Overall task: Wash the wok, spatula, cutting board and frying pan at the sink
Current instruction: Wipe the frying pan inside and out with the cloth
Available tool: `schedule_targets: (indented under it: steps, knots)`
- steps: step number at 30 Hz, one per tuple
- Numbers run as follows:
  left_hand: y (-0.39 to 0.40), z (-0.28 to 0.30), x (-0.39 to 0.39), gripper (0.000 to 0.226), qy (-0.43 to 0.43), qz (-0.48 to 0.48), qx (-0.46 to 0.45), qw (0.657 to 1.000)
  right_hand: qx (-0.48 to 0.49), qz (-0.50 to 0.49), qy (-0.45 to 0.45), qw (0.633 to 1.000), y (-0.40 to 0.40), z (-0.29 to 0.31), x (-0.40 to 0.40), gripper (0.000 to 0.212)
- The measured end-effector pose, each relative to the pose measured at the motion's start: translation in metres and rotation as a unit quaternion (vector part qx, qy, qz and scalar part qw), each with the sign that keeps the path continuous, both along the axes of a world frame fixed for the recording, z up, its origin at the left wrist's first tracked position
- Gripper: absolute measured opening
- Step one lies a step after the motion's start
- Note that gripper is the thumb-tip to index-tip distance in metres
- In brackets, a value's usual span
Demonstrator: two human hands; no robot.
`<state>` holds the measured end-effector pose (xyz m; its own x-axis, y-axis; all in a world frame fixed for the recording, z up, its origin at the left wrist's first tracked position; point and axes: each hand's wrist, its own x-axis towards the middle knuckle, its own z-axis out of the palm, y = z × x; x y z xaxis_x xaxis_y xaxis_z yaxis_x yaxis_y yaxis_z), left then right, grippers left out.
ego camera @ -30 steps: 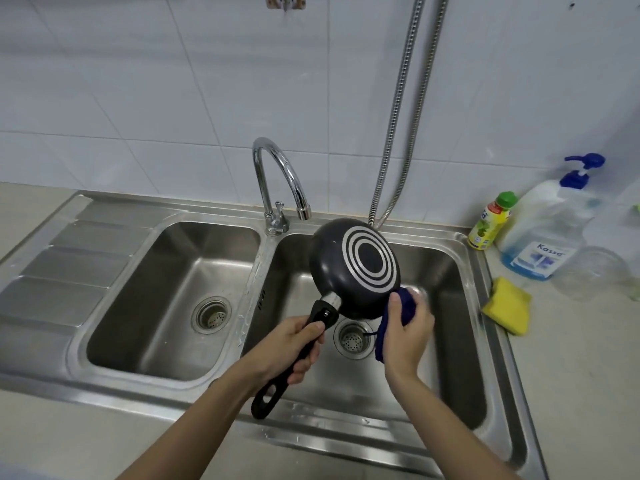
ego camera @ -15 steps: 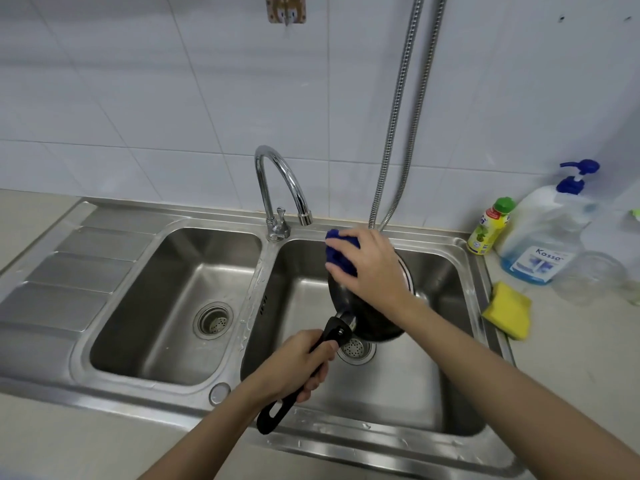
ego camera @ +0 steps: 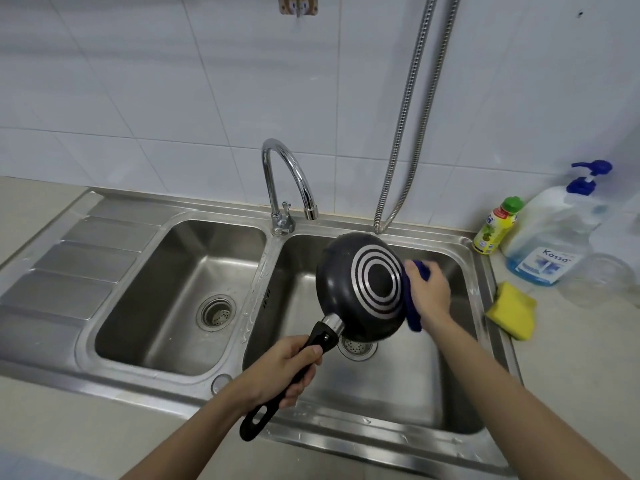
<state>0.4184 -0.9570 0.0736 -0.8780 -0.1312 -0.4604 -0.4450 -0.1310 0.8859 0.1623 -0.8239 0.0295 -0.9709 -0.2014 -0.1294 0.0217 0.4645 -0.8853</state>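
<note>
One head-worn wide-angle cam, no 2nd view, so nothing shared. Looks fwd and down from above the counter edge, facing the tiled wall. Double sink fills the mid frame, faucet near centre. Close range: both forearms enter from the bottom edge, left hand and right hand at arm's length. Straight lines bow toward the frame edges.

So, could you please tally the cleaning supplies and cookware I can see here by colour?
Black: 1, the frying pan
Blue: 1, the cloth in the right hand
Yellow: 2, the sponge and small bottle
Clear with blue liquid: 1, the pump bottle
Total: 5
</note>
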Motion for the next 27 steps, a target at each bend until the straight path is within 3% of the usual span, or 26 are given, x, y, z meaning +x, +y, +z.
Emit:
schedule_targets:
  steps: [2, 4, 11, 15, 18, 23, 25, 27]
  knots:
    - [-0.004, 0.003, -0.008, 0.022, -0.006, 0.005, -0.008, 1.0, -0.064, -0.052, -0.054, 0.995, 0.011, -0.013, 0.03, 0.033]
    - [-0.01, 0.007, -0.02, 0.021, -0.019, -0.001, -0.034, 0.999, -0.101, -0.068, -0.033, 0.992, 0.012, -0.016, 0.06, 0.025]
    - [-0.001, 0.013, -0.045, 0.017, -0.068, -0.054, -0.196, 0.977, -0.074, 0.067, 0.204, 0.974, -0.012, 0.001, 0.106, 0.044]
    - [0.006, 0.007, -0.043, 0.019, -0.077, -0.083, -0.266, 0.957, 0.031, 0.135, 0.363, 0.921, -0.017, 0.015, 0.083, 0.043]
    - [-0.003, 0.002, -0.043, 0.021, -0.07, -0.135, -0.39, 0.908, 0.084, 0.172, 0.433, 0.881, -0.02, 0.029, 0.057, 0.04]
    - [-0.017, -0.006, -0.036, 0.025, -0.085, -0.17, -0.578, 0.793, 0.12, 0.17, 0.379, 0.902, -0.013, 0.036, 0.022, 0.036]
    - [-0.021, -0.011, -0.031, 0.024, -0.092, -0.152, -0.604, 0.777, 0.13, 0.179, 0.373, 0.901, -0.006, 0.032, 0.02, 0.035]
    - [-0.024, -0.014, -0.027, 0.024, -0.089, -0.134, -0.604, 0.78, 0.162, 0.221, 0.393, 0.878, -0.001, 0.026, 0.024, 0.034]
